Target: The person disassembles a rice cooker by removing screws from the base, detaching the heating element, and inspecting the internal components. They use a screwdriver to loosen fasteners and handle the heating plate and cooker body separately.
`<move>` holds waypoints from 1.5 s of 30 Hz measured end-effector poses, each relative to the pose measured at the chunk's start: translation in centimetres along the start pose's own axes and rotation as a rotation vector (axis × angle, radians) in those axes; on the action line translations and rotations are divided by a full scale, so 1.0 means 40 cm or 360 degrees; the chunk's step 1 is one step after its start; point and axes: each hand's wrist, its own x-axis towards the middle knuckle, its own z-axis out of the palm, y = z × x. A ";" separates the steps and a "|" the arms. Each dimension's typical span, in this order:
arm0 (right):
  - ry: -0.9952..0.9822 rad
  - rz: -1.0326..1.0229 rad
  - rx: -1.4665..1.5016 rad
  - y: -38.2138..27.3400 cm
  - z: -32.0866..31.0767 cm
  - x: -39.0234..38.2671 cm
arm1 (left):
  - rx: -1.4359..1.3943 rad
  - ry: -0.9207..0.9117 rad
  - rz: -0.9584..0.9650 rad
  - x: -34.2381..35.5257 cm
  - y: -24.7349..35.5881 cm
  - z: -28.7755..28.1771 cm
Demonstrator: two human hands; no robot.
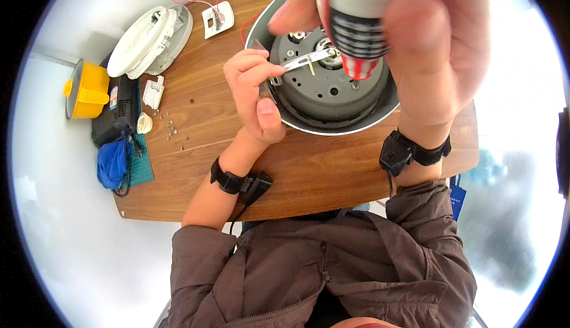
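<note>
My right hand is wrapped around a screwdriver with a thick grey body, black ribbed grip and red-and-white collar. The tool points down, and its tip meets the grey metal base of a round appliance near a hole or screw; which one is hard to tell. At the appliance's left rim, my left hand is closed with fingers and thumb around a dark, rusty-looking metal piece. Its index finger touches the end of a shiny metal strip that crosses the base. Motion blurs my right fingers.
Left on the wooden table lie white plastic covers, a small white panel with red wires, several loose screws and a white cap. Beyond are a black case, a yellow container, blue cloth and a green mat.
</note>
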 end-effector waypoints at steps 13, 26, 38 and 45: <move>-0.0031 0.0038 -0.0132 0.000 -0.014 0.001 | 0.0109 -0.0106 -0.0062 0.003 0.009 -0.009; -0.0004 0.0035 -0.0121 0.000 -0.037 -0.005 | 0.0121 -0.0088 -0.0068 0.002 0.012 -0.008; -0.0019 0.0033 -0.0148 0.003 -0.042 -0.007 | 0.0129 -0.0096 -0.0078 0.002 0.013 -0.008; -0.0034 0.0050 -0.0193 0.000 -0.036 -0.009 | 0.0151 -0.0109 -0.0008 0.013 0.009 -0.005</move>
